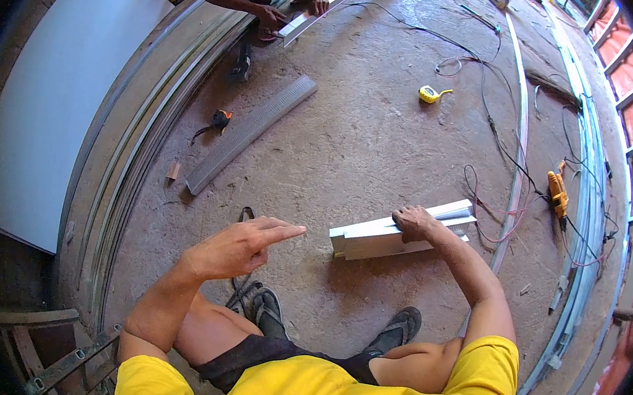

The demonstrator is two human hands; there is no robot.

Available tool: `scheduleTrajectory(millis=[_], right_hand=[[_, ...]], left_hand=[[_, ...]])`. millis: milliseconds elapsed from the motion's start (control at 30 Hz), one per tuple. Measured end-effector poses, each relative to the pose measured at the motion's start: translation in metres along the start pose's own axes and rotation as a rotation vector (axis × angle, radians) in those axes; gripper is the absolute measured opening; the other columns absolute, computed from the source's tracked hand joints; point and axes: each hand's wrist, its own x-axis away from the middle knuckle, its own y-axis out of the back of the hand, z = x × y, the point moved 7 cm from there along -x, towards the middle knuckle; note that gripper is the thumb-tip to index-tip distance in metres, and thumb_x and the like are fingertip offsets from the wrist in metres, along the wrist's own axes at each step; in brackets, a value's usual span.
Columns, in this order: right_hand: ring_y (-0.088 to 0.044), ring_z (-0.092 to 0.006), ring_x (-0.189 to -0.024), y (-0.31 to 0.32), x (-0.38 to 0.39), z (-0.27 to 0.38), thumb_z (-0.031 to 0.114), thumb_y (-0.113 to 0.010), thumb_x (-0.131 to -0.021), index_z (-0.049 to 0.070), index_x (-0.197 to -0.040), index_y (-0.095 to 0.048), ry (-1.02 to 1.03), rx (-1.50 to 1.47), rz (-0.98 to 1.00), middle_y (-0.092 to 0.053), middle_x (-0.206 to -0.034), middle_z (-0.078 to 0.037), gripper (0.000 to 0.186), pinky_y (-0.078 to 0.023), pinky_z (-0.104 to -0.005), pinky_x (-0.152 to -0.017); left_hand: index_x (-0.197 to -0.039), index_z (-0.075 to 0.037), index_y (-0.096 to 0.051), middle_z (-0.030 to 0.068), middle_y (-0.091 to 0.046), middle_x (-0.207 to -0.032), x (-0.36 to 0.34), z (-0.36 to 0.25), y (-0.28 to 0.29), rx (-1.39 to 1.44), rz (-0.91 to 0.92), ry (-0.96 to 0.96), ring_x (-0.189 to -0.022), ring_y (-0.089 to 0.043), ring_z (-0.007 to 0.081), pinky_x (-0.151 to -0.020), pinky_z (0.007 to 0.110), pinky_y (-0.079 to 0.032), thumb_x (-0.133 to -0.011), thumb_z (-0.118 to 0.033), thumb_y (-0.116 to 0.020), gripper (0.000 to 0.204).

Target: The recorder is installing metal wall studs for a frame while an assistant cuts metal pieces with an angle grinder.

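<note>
My right hand (412,222) grips the top of a small bundle of white, angled metal strips (358,242) standing on edge above the concrete floor at centre right. My left hand (248,244) is raised to the left of the bundle, holding nothing, its index finger stretched out toward the bundle and the other fingers bent. Beyond it lie a long ribbed grey strip (250,135), an orange-black tape measure (222,119) and a small copper-coloured piece (173,171). A black strap (246,214) is partly hidden behind my left hand.
A co-worker's hands (318,2) grip a long pale strip at the top. Long profiles (580,183) run along both sides. An orange power tool (558,190), cords and a yellow tape measure (431,95) lie rightward; a large white board (53,114) lies left.
</note>
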Motion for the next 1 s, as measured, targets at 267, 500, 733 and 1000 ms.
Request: scheduleTrajectory(millis=[267,500,733,1000], right_hand=[[-0.054,-0.0326,-0.102,-0.0046,-0.0014,-0.0047,0.025,-0.075,-0.062,0.004,-0.104,-0.050,-0.041,-0.060,0.016,-0.057,-0.106,-0.016,0.053,-0.046,-0.0435,-0.084],[-0.056,-0.0327,-0.099,-0.0065,-0.0031,-0.0058,0.026,-0.076,-0.061,0.004,-0.103,-0.050,-0.036,-0.058,-0.016,-0.058,-0.103,-0.016,0.054,-0.047,-0.0430,-0.082],[-0.056,-0.0323,-0.099,0.0000,0.0005,-0.0013,0.026,-0.076,-0.061,0.004,-0.102,-0.050,-0.028,-0.034,0.006,-0.058,-0.102,-0.016,0.054,-0.047,-0.0434,-0.081],[-0.056,-0.0319,-0.099,-0.0048,-0.0014,-0.0041,0.024,-0.074,-0.063,0.004,-0.104,-0.050,-0.024,-0.038,0.006,-0.057,-0.104,-0.016,0.052,-0.046,-0.0434,-0.081]], left_hand=[[-0.135,-0.019,-0.038,0.0136,-0.050,-0.125,-0.0006,-0.0033,0.0023,0.010,-0.023,-0.030,-0.112,-0.050,0.0306,-0.091,0.035,-0.046,-0.074,0.012,-0.051,0.070],[-0.135,-0.019,-0.038,0.0138,-0.050,-0.125,0.0000,-0.0022,0.0017,0.019,-0.021,-0.029,-0.112,-0.050,0.0313,-0.091,0.035,-0.046,-0.073,0.012,-0.051,0.071],[-0.136,-0.020,-0.038,0.0140,-0.050,-0.125,-0.0004,-0.0008,0.0003,0.001,-0.014,-0.012,-0.111,-0.051,0.0310,-0.088,0.034,-0.048,-0.074,0.012,-0.051,0.071],[-0.136,-0.020,-0.038,0.0139,-0.050,-0.124,-0.0017,-0.0018,0.0002,-0.007,-0.022,-0.033,-0.109,-0.052,0.0302,-0.086,0.033,-0.049,-0.074,0.013,-0.051,0.071]])
